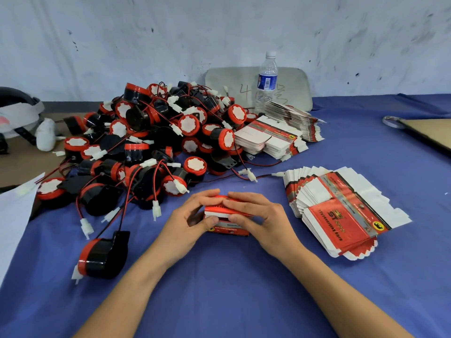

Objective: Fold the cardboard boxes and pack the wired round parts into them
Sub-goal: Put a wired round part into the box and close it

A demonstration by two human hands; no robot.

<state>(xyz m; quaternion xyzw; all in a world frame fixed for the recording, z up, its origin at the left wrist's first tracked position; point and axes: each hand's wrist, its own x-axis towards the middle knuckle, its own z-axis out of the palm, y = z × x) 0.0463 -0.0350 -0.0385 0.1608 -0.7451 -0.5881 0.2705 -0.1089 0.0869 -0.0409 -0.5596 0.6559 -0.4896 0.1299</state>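
Clear water bottle (266,81) upright at back of blue-clothed tabletop (231,276), before grey board (229,79) leaning on scuffed wall (219,28). Far right: cardboard sheet (429,132), tape roll (391,121) at its corner. Left edge: white sheet (12,215).

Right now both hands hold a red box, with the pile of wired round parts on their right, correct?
No: the head view shows the pile of wired round parts to the left of the hands. The left hand and right hand do hold the red box.

Blue table (244,289): round parts (156,142), flat boxes (341,211)
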